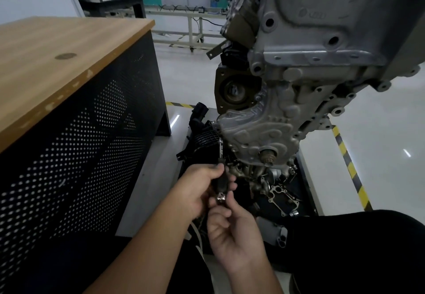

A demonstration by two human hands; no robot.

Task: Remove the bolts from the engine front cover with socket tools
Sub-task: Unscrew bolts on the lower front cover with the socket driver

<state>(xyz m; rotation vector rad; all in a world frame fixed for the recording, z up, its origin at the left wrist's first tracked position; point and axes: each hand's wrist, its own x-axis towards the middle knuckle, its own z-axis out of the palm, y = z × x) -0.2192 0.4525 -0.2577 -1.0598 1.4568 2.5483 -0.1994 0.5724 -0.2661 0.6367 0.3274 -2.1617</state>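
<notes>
Closest to my view, my right hand [232, 231] comes up from below with its fingers curled, thumb and forefinger pinching the shiny metal end [221, 197] at the bottom of the socket tool [221, 178]; whether that end is a socket or a bolt I cannot tell. My left hand [202, 188] sits just above and to the left of that pinch, its fingers wrapped round the tool's black handle. From this grip the tool's slim shaft runs straight up to the lower left edge of the engine front cover [259, 130], a grey ribbed casting directly above my hands; the tip seems to meet the cover's edge, though the contact itself is too dark to make out. Right of the shaft, low on the cover, a splined shaft stub [268, 155] sticks out. Above the cover is a round dark opening in a brown housing [236, 91], and higher still the large grey engine block [322, 29]. Just right of and below my grip, loose metal parts and a gasket-shaped plate [282, 198] lie on a dark tray under the engine. Left of my hands stands a desk with a wooden top [57, 47] and a perforated black side panel [80, 155]. Yellow-and-black floor tape [351, 169] runs well off to the right.
</notes>
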